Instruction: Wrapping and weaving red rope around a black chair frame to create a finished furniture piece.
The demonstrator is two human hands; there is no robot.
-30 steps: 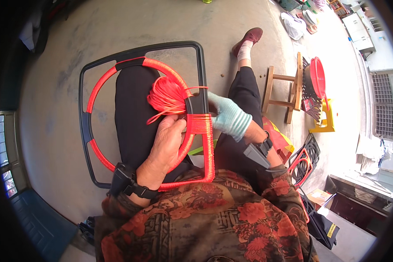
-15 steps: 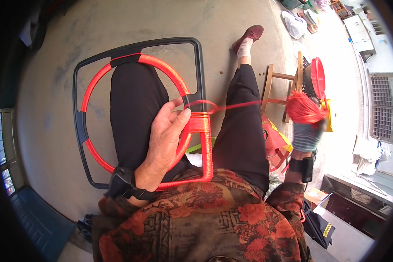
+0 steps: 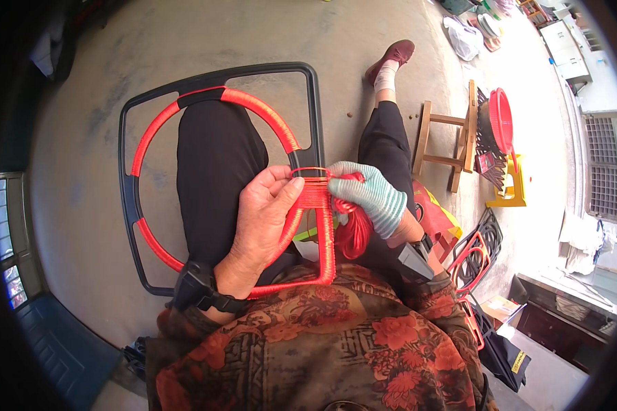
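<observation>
Across my lap lies a black frame (image 3: 313, 96), a rounded square with a ring inside it. Red cord is wound tightly over parts of the ring (image 3: 260, 111) and over the near right corner. My bare left hand (image 3: 260, 205) is closed on the frame's crossbar, its thumb pressed at the edge of the red windings (image 3: 314, 195). Opposite it, my right hand (image 3: 373, 198) in a striped glove pinches the red cord close to the bar. A loose loop of cord arches over the bar between both hands. The hank of red cord (image 3: 354, 236) hangs below the right hand.
To the right stand a wooden stool (image 3: 465, 137), a yellow stool (image 3: 515, 181) and a red round basket (image 3: 500, 121). A red and yellow bag (image 3: 435, 216) sits beside my right leg, near black and red frames (image 3: 473, 264). A blue panel (image 3: 55, 342) is at lower left.
My right hand has come in from far right to the crossbar, bringing the cord hank. The stretched cord has slackened into a small loop. My left hand stays at the bar.
</observation>
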